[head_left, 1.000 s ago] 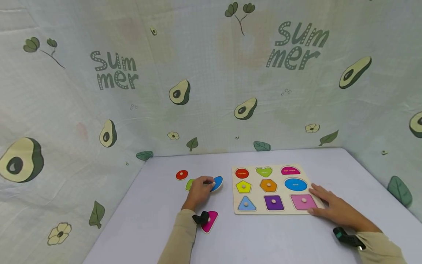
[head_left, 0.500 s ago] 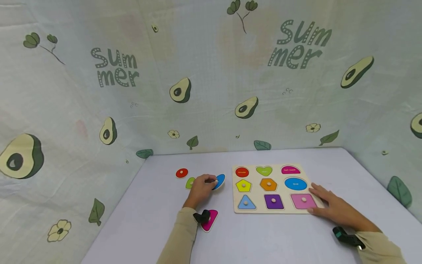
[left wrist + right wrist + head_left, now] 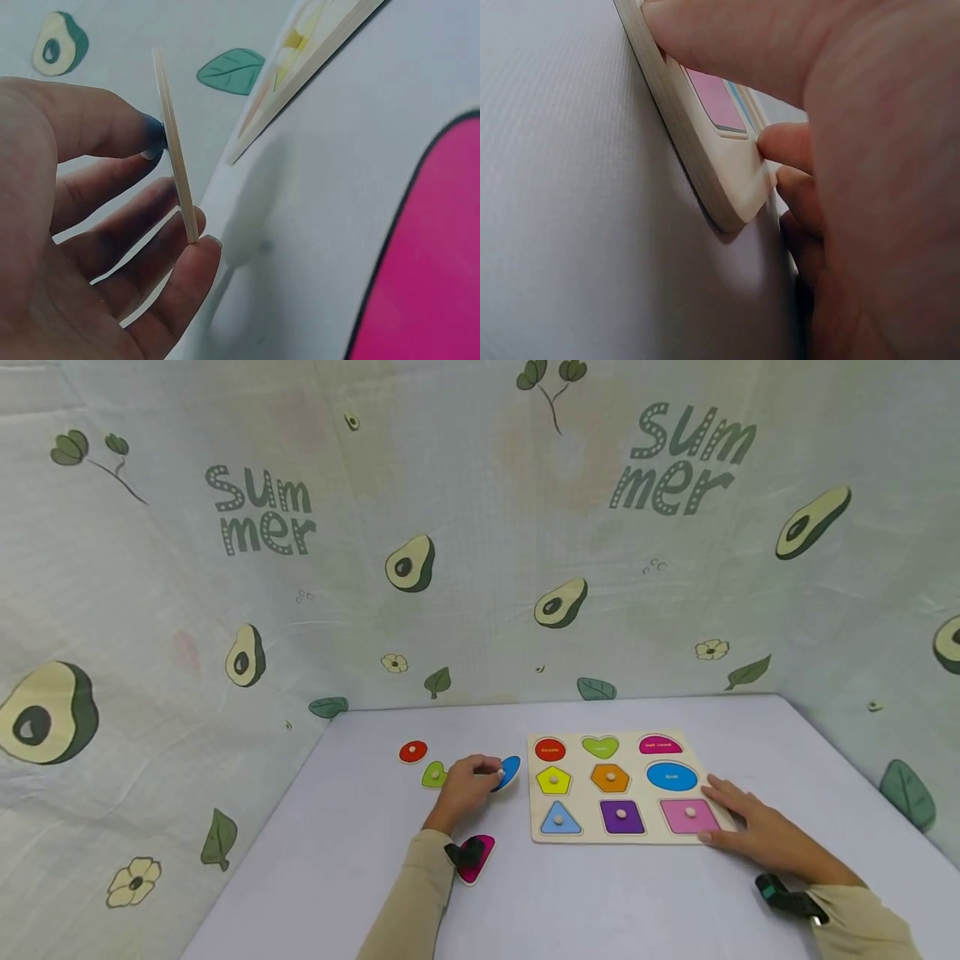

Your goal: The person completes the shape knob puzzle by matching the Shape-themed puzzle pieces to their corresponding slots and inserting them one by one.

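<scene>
We see the left hand (image 3: 463,789) with its grip nearly closed, thumb and finger pinching the little knob (image 3: 501,772) on the blue oval (image 3: 512,769). The oval is tipped up over the white surface (image 3: 600,902), at nine o'clock from the wooden board (image 3: 590,817) and apart from it. Our right hand (image 3: 765,835) rests on the board's edge near four o'clock; its grip is spread wide and just touches the wood. In the board we find a yellow piece (image 3: 553,787), an orange piece (image 3: 611,786), a light blue triangle (image 3: 560,827), a purple piece (image 3: 632,823) and a light pink piece (image 3: 678,818). From the left hand, the green heart (image 3: 433,775) and red circle (image 3: 412,752) lie toward ten o'clock, the dark pink piece (image 3: 482,857) toward six.
</scene>
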`<state>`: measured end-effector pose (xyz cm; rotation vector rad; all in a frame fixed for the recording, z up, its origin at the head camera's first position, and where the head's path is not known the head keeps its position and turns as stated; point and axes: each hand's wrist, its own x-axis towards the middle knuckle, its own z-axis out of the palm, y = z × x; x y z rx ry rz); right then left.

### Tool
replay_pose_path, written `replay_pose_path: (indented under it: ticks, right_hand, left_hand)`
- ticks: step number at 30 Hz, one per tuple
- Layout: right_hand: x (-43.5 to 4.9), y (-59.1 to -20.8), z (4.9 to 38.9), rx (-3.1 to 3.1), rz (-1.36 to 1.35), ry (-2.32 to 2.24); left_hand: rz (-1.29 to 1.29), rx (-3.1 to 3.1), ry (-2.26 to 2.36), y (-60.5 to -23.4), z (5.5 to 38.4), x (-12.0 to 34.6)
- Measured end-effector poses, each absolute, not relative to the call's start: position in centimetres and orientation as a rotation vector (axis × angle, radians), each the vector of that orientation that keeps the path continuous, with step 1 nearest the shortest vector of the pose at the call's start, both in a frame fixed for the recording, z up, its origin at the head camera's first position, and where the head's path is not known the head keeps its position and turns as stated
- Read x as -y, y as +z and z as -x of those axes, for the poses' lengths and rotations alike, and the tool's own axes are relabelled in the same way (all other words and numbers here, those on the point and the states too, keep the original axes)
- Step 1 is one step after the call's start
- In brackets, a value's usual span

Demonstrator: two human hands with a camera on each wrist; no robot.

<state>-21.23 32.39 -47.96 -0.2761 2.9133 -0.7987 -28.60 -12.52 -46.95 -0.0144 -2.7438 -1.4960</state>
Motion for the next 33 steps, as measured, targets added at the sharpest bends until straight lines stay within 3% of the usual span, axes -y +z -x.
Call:
replay_pose_path:
  ticks: [22,33]
  right_hand:
    - [-32.3,-47.7,21.3,-2.920,0.322,-0.830]
    - [-32.3,-47.9,21.1,-2.926,0.308,-0.849]
  left_hand:
    - [0.094,2.678,-1.548,-46.8,28.1,8.6]
    - [0.468,2.781,-1.286,-45.1,29.1,4.6]
